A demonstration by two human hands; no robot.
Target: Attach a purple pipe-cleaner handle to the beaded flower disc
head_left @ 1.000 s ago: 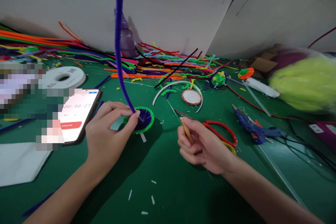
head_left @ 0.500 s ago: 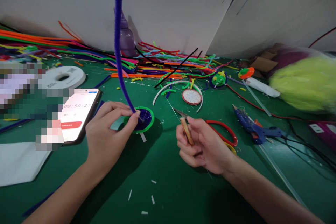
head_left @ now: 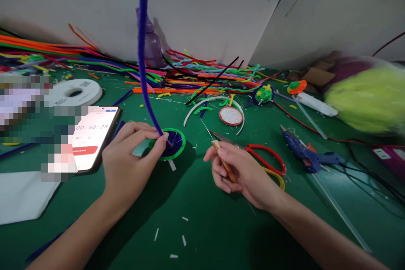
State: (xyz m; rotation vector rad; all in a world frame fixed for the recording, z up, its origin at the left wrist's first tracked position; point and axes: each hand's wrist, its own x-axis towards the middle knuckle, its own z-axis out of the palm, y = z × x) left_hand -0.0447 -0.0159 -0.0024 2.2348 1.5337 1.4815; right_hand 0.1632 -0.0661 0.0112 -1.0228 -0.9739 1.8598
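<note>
Grip, left hand (head_left: 136, 156): thumb and forefinger pinched on one blue chenille stem (head_left: 143, 50), which rises out of view; unchanged over the last second.
Grip, right hand (head_left: 237, 162): closed round one wooden-handled needle tool (head_left: 229, 170); hold just altered, one finger now lifted off to the left, handle more aslant than half a second ago, needle pointing toward the far edge.
Bearing on the work: hold of the tool adjusted only, by judgement; needle well apart from the disc, so not at work on it.
Nearest: white scraps (head_left: 184, 240), loose, toward the tabletop (head_left: 202, 219)'s near edge, itself out of view.
Next: green-rimmed blue disc (head_left: 176, 142), left of centre, at the left fingertips; whether the stem joins it, hidden.
Beside the right hand: scissors (head_left: 261, 161), red and yellow handles.
Left side: phone (head_left: 95, 139), lit; timer advanced from 00:50:27 to 00:50:28.
Right side: blue glue gun (head_left: 303, 149).
Far edge: assorted stems (head_left: 205, 76), heaped; purple bottle (head_left: 153, 48), upright.
</note>
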